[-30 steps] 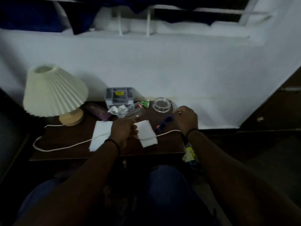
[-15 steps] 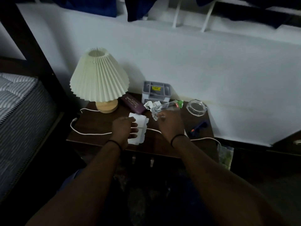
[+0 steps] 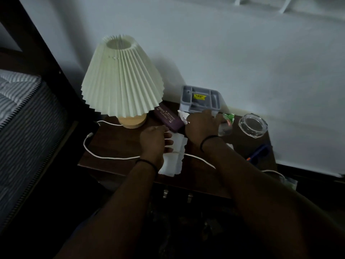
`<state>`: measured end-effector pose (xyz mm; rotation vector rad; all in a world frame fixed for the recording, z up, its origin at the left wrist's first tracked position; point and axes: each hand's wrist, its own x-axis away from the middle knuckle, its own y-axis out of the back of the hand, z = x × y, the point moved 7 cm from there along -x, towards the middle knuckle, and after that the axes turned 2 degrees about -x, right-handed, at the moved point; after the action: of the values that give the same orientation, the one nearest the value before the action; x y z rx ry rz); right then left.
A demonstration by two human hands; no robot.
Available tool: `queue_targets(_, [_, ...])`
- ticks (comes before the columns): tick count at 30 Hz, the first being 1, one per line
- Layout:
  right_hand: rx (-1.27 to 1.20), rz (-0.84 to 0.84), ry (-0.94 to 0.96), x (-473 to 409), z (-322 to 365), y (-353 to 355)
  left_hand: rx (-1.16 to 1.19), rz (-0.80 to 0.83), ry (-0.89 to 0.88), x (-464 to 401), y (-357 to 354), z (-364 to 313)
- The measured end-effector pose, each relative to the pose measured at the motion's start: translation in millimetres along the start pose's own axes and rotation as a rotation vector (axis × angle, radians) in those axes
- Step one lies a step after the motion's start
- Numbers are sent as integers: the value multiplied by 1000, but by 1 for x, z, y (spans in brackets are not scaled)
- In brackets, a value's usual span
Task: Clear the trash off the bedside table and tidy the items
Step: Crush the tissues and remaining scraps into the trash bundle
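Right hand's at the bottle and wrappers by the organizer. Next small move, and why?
Probably close the right hand on the clear plastic bottle and lift it off the table. It lies on its side right at the fingertips, beside the crumpled tissue, and the left hand already pins the napkin.

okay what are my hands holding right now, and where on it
The left hand pins the white napkin at its near-left side. The right hand reaches over the clear plastic bottle; a closed grip cannot be told.

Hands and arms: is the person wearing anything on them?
Both forearms are bare, with no sleeves in view. The left hand and the right hand each have a thin black band around the wrist. No rings or gloves can be made out.
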<state>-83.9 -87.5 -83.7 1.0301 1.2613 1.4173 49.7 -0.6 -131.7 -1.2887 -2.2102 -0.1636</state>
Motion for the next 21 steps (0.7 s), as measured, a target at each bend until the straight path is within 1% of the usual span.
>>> queue_targets(2, [-100,-23,-1,2,-2,8,-1,5,3,1,-1,0])
queue_targets(5, [-396,-158,-16,16,-9,33,-10,12,-6,5,-3,0])
queue_targets(7, [-580,-265,-88,33,-20,49,-27,15,-17,8,-5,0])
queue_targets(10, [-994,-370,-225,59,-42,60,-50,44,-29,14,-10,1])
queue_targets(12, [-1261,-385,-314,71,-55,56,-37,119,-16,20,-19,5])
queue_targets(14, [-1505,-308,-376,80,-58,46,-1,270,59,28,-34,12])
queue_targets(15, [-1572,-259,-391,82,-57,40,6,352,111,33,-42,16])
queue_targets(16, [-1587,-223,-394,84,-56,35,11,426,148,37,-48,19])
queue_targets(18, [-1510,-190,-379,85,-55,26,47,522,161,39,-56,20])
queue_targets(19, [-1429,-181,-359,85,-55,23,73,539,152,38,-57,20])
queue_targets(21, [-1173,-179,-288,85,-54,17,104,521,125,33,-54,19])
